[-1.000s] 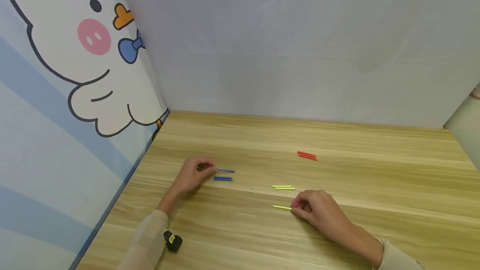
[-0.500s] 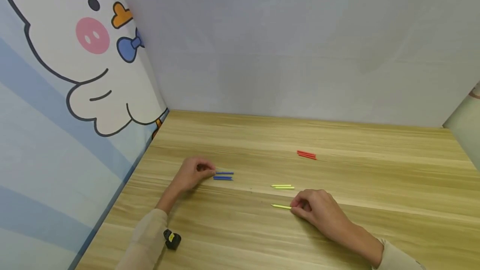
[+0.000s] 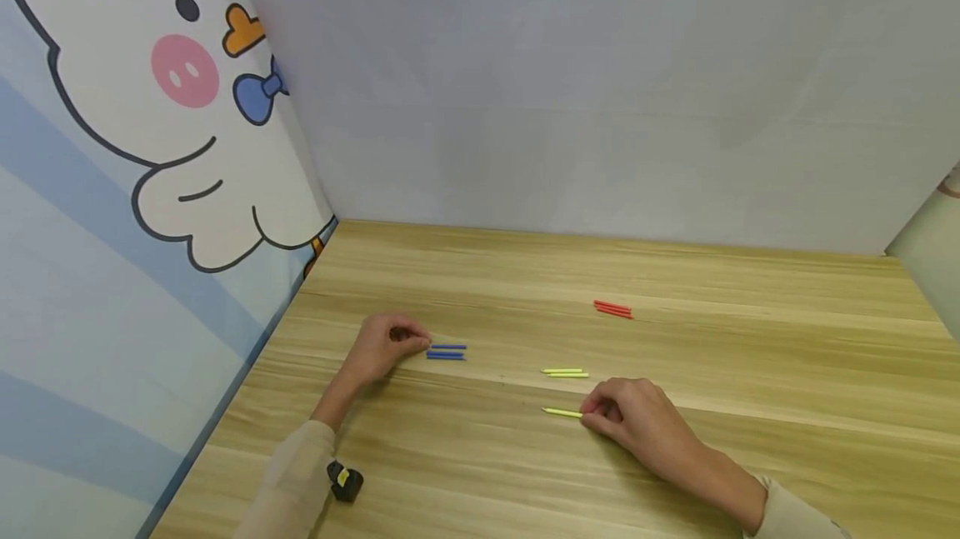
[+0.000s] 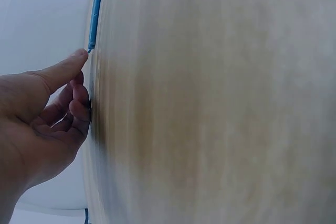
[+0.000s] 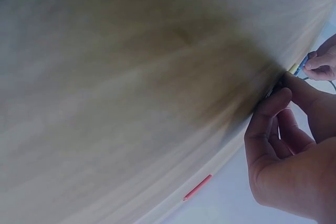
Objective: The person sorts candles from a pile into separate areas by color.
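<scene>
On the wood-grain surface (image 3: 480,472), the right hand (image 3: 637,422) and the left hand (image 3: 379,347), each with narrow grip, are pinching by one end, respectively, a yellow stick (image 3: 562,412) near the yellow pair (image 3: 567,375) and a blue stick (image 3: 450,346) just beside the blue pair (image 3: 446,354).

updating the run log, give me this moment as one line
left hand: pinches blue stick beside blue pair | right hand: pinches yellow stick near yellow pair | red sticks: farther back on table
</scene>
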Demonstrator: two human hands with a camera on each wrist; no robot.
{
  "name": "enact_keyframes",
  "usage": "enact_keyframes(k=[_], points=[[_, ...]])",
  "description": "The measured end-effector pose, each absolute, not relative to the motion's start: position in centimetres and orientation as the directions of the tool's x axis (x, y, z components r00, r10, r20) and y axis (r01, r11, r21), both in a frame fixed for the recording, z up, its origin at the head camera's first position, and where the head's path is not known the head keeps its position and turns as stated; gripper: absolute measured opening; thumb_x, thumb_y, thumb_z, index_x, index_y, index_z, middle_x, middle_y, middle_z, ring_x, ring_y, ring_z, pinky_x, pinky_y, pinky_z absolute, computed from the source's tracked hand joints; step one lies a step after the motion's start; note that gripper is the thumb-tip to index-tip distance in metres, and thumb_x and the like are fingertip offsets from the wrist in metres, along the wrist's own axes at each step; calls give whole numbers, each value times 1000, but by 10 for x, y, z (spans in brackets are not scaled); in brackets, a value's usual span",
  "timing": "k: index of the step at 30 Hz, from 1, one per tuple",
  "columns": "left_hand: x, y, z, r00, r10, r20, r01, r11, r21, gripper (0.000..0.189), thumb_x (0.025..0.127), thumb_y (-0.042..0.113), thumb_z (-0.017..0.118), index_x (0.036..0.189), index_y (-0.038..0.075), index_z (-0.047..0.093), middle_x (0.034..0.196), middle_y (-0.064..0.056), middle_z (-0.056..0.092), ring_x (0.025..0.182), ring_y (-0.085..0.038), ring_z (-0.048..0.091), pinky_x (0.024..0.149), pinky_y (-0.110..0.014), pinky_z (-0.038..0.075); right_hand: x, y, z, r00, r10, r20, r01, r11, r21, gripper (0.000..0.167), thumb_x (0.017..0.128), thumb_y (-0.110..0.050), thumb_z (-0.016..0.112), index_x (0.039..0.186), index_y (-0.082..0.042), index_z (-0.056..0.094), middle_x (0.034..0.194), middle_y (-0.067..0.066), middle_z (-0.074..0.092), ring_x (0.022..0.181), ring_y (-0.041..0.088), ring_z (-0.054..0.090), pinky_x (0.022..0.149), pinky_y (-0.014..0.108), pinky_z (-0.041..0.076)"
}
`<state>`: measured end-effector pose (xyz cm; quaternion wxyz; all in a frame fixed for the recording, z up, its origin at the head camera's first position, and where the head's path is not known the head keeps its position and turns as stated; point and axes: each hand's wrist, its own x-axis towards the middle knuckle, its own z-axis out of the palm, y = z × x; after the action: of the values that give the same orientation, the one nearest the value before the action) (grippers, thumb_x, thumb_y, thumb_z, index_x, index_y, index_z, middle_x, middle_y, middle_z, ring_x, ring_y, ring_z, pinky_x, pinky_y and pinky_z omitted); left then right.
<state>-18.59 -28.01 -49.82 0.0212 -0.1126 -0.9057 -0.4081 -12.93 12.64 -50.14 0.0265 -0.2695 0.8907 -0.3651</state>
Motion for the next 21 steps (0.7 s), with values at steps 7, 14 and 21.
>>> enact_keyframes(k=[7,14,21], points=[[-184,-279,-497,-979,152,133,200,639,743,6,92,9,82,95,4,81,92,-5,76,76,-13,61,68,-24,49,-129,127,-501,-850,-504,154,-469,589,-658,10,90,-11,84,87,-18,77,79,-14,71,67,-7,60,62,21,53],[-181,-275,-498,-980,134,149,200,633,748,5,92,12,83,96,10,83,93,-3,76,78,-15,63,71,-25,51,-129,129,-498,-853,-503,140,-459,594,-661,8,91,-13,84,88,-18,79,79,-15,70,66,-6,58,61,21,52],[-179,-268,-496,-976,125,180,218,624,750,5,91,13,84,95,11,84,93,-2,77,80,-16,66,72,-25,53,-131,132,-495,-856,-496,145,-459,600,-656,6,91,-16,84,89,-19,79,77,-17,68,64,-5,55,60,21,50]])
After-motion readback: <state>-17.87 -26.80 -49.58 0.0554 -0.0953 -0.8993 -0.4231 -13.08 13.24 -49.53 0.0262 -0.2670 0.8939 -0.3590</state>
